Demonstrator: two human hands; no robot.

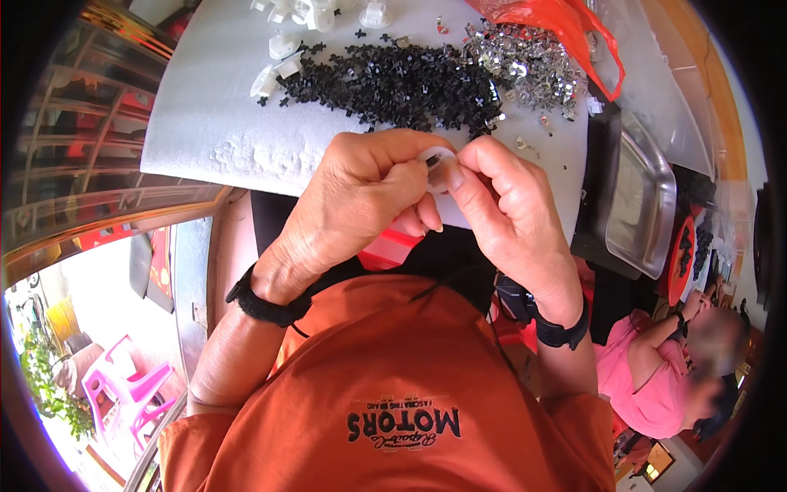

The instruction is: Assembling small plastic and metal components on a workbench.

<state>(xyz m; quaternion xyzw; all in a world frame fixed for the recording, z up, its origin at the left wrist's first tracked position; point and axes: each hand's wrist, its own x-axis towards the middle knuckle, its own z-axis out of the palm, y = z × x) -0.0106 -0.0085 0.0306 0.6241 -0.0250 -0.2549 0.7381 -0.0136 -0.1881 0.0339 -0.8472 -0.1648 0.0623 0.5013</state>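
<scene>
Both my hands meet over the near edge of the table, gripping a small round white plastic part (pixel 437 175) between them. My left hand (pixel 361 184) pinches its left side, with a small dark piece at the fingertips. From the right, my right hand (pixel 512 213) presses thumb and fingers on the part. Just beyond my hands lies a wide heap of black cross-shaped pieces (pixel 402 82). A pile of shiny metal clips (pixel 533 70) adjoins it on the right. More white plastic parts (pixel 316 12) sit at the far left of the table.
A red plastic bag (pixel 549 20) lies behind the metal clips. The white foam-like table cover (pixel 205 107) extends left. Right of the table are a metal tray (pixel 639 197) and a red dish (pixel 682 246) of black pieces. A person in pink (pixel 643 369) sits at right; a pink stool (pixel 127 385) stands left.
</scene>
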